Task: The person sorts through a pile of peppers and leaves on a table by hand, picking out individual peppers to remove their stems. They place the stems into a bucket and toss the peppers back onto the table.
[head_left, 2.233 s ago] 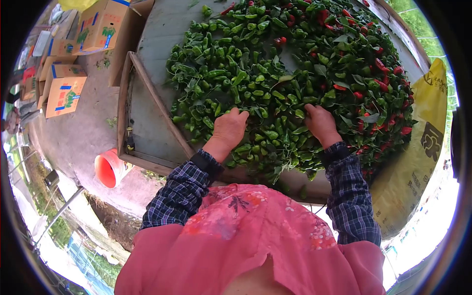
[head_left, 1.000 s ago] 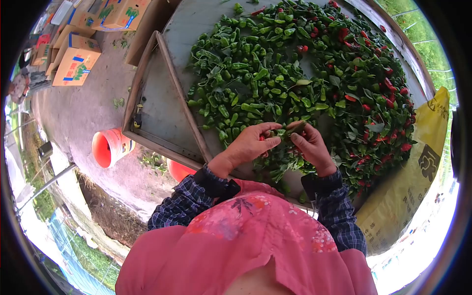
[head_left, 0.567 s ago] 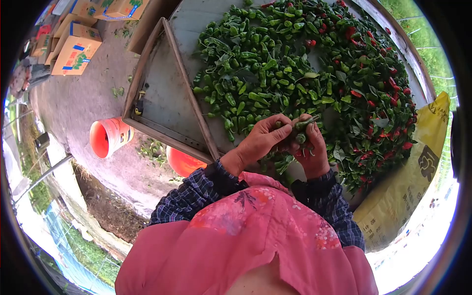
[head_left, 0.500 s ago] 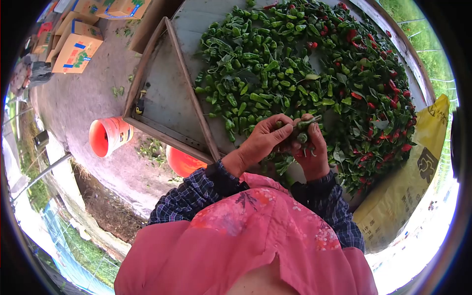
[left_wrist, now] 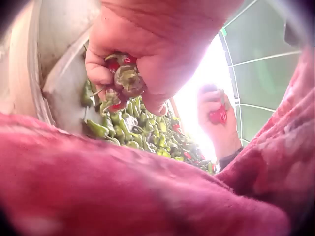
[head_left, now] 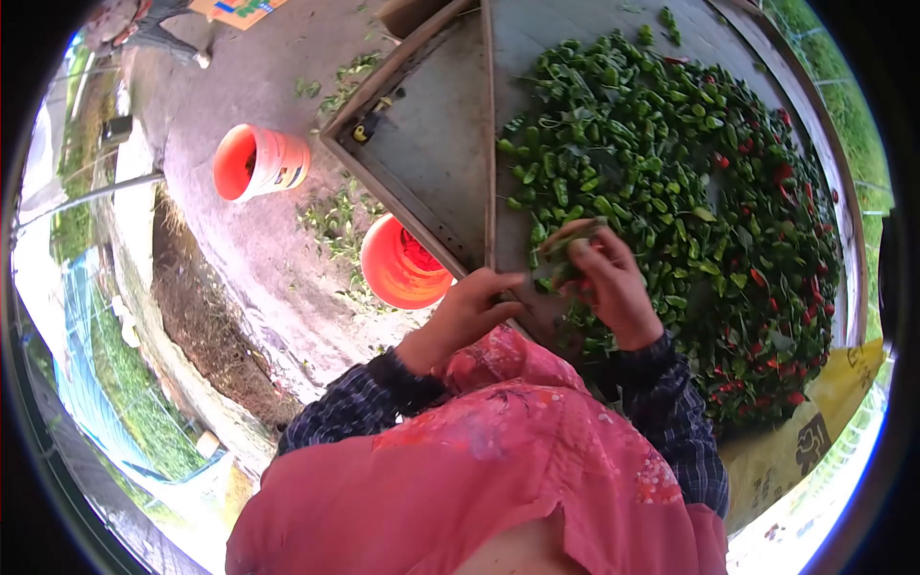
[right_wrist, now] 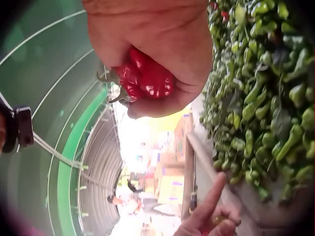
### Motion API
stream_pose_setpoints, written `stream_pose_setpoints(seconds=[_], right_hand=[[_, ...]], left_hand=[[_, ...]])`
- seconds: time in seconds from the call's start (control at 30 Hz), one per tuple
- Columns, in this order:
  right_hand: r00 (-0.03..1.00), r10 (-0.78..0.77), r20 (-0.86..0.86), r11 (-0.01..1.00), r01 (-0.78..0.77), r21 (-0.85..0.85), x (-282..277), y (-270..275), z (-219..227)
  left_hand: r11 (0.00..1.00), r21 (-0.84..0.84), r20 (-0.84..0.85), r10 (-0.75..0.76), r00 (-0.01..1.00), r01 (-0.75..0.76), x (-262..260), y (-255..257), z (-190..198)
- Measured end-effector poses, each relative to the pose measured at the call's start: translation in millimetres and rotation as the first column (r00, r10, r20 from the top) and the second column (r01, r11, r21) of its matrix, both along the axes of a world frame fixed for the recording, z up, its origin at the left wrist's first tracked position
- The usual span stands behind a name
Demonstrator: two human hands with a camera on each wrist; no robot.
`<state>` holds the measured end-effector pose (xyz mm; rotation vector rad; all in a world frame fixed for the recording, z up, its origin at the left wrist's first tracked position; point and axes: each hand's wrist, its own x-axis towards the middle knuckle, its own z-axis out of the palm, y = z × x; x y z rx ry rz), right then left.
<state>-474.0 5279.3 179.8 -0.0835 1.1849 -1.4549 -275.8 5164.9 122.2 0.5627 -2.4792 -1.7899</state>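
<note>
My left hand (head_left: 460,321), over the table's near edge beside the nearer orange bucket (head_left: 407,264), holds a few peppers (left_wrist: 129,81) in its curled fingers; red skin and green stems show in the left wrist view. In the right wrist view that hand's index finger points out straight. To its right, above the near side of the heap, my right hand (head_left: 618,287) curls round several shiny red peppers (right_wrist: 152,81), their stems poking out. Below and beyond both hands spreads the heap of mostly green peppers (head_left: 623,144), with red ones and leaves on its right side.
Red peppers lie inside the nearer bucket; another orange bucket (head_left: 287,161) stands farther left. A wooden strip (head_left: 490,125) crosses the grey tabletop (head_left: 431,125). A yellow sack (head_left: 795,460) hangs at right. A cardboard box (head_left: 240,10) and another person's legs (head_left: 172,34) are upper left.
Both hands went from the heap to meet in front of the body, handling peppers, and have now parted. The left is nearer the bucket. The head view has swung left.
</note>
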Motion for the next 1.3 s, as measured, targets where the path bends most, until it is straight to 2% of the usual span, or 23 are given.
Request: stream_pose_setpoints(seconds=[0.03,0.07,0.1,0.13,0.2,0.23,0.27,0.3,0.33,0.37,0.43,0.5,0.53,0.57,0.67,0.73,0.77,0.87,1.03,1.13,1.23,1.27,1.3], right_hand=[[0.992,0.113,0.053,0.991,-0.109,-0.072,12.6,-17.9,-3.5],[0.970,0.222,0.099,0.967,-0.207,-0.150,28.6,-34.1,-8.3],[0.932,0.358,0.065,0.924,-0.343,-0.171,46.1,-48.2,-13.2],[0.878,0.479,0.016,0.864,-0.468,-0.187,63.0,-62.9,-20.1],[0.726,0.569,-0.387,0.755,-0.648,-0.106,103.6,-87.3,-42.5],[0.702,0.566,-0.432,0.741,-0.663,-0.108,127.4,-95.4,-63.8],[0.535,0.617,-0.577,0.641,-0.767,-0.026,142.3,-104.4,-77.1],[0.478,0.577,-0.662,0.654,-0.757,0.023,156.9,-96.9,-93.1],[0.305,0.667,-0.680,0.562,-0.805,0.191,157.3,-96.3,-89.7],[0.250,0.571,-0.782,0.636,-0.737,0.228,158.2,-89.0,-89.2],[0.354,0.507,-0.786,0.676,-0.729,0.107,133.6,-81.7,-82.0],[0.490,0.380,-0.784,0.788,-0.616,-0.003,82.3,-68.2,-56.2],[0.489,0.271,-0.829,0.851,-0.524,-0.031,49.7,-60.4,-44.0],[0.438,0.183,-0.880,0.929,-0.369,0.010,17.8,-48.6,-29.6],[0.224,0.129,-0.966,0.984,0.088,0.152,-70.5,0.7,-28.8],[0.160,0.274,-0.948,0.896,0.316,0.312,-117.8,32.2,-39.9],[0.059,0.387,-0.920,0.845,0.378,0.379,-133.6,49.9,-49.4],[0.071,0.550,-0.832,0.744,0.412,0.526,-146.7,85.0,-72.6],[0.090,0.702,-0.706,0.669,0.257,0.698,-110.9,94.0,-61.4],[0.223,0.614,-0.758,0.722,0.229,0.652,-96.5,83.2,-53.0],[0.259,0.446,-0.857,0.826,0.249,0.505,-107.2,60.6,-48.2],[0.217,0.393,-0.893,0.858,0.262,0.442,-114.2,50.5,-45.1],[0.222,0.394,-0.892,0.857,0.261,0.444,-121.3,41.2,-45.0]], left_hand=[[0.916,0.332,0.188,0.167,0.968,-0.223,25.7,-4.3,1.7],[0.682,0.571,0.408,0.246,0.879,-0.457,52.3,-7.6,7.8],[0.533,0.530,0.549,0.377,0.746,-0.660,72.0,-12.3,13.5],[0.474,0.374,0.658,0.470,0.589,-0.797,91.5,-18.0,14.1],[0.283,0.384,0.563,0.683,0.465,-0.879,130.6,-18.7,-1.3],[0.136,0.444,0.562,0.727,0.393,-0.886,146.7,-17.5,-18.6],[0.203,0.460,0.600,0.646,0.472,-0.864,166.9,-23.9,-38.5],[0.169,0.328,0.716,0.597,0.361,-0.929,176.7,-28.1,-54.8],[0.136,0.247,0.775,0.567,0.280,-0.959,180.1,-30.8,-66.0],[0.120,0.110,0.811,0.563,0.159,-0.987,192.9,-33.2,-84.7],[0.279,0.163,0.735,0.605,0.306,-0.946,190.2,-46.0,-93.7],[0.616,-0.247,0.642,0.682,0.350,-0.748,175.8,-70.2,-112.6],[0.737,-0.400,0.529,0.671,0.519,-0.545,160.2,-88.4,-114.3],[0.701,-0.192,0.318,0.707,0.632,-0.687,121.6,-92.4,-87.4],[0.872,-0.196,0.176,0.481,0.859,-0.448,-9.0,-109.3,-12.4],[0.943,-0.208,0.110,0.287,0.952,-0.260,-79.6,-119.5,5.3],[0.946,-0.298,0.096,0.165,0.982,-0.130,-115.3,-123.1,16.8],[0.858,-0.481,0.096,-0.153,0.984,0.180,-197.6,-127.7,12.0],[0.660,-0.594,0.387,-0.267,0.882,0.460,-277.9,-100.2,-13.7],[0.638,-0.586,0.546,-0.145,0.825,0.500,-285.0,-77.6,-47.2],[0.666,-0.682,0.219,-0.207,0.953,0.302,-257.9,-73.0,-86.8],[0.665,-0.682,0.224,-0.207,0.953,0.304,-256.1,-76.8,-86.5],[0.769,-0.621,0.024,-0.170,0.985,0.148,-253.0,-82.0,-86.1]])
